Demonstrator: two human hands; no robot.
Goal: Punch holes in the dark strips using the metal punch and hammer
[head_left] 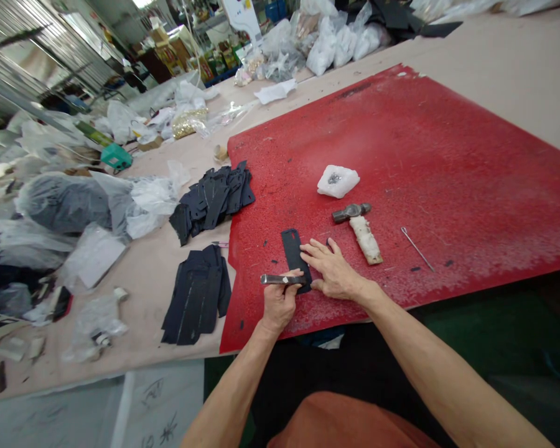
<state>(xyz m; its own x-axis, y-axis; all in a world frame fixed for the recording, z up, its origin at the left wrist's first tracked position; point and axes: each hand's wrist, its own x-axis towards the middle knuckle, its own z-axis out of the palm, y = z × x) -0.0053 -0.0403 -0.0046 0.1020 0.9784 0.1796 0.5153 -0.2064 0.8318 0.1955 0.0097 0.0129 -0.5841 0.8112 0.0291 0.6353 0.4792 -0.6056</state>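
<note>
My left hand (280, 303) is closed round a metal punch-like tool (275, 279), whose end is at the lower part of a black strip (291, 249). The strip lies on a red mat (448, 155) and has a slot near its far end. My right hand (333, 270) rests with spread fingers at the strip's right edge, holding nothing. Beyond it, a hammer (364, 236) with a white-wrapped handle lies on the mat. A white wrapped bundle (338, 181) with small dark bits on top sits farther back.
Left of the mat are a heap of black pieces (214, 196) and a stack of black panels (196, 295). A thin metal rod (417, 249) lies right of the hammer. Plastic bags (329, 46) line the back, and more bags (65, 202) cover the left side.
</note>
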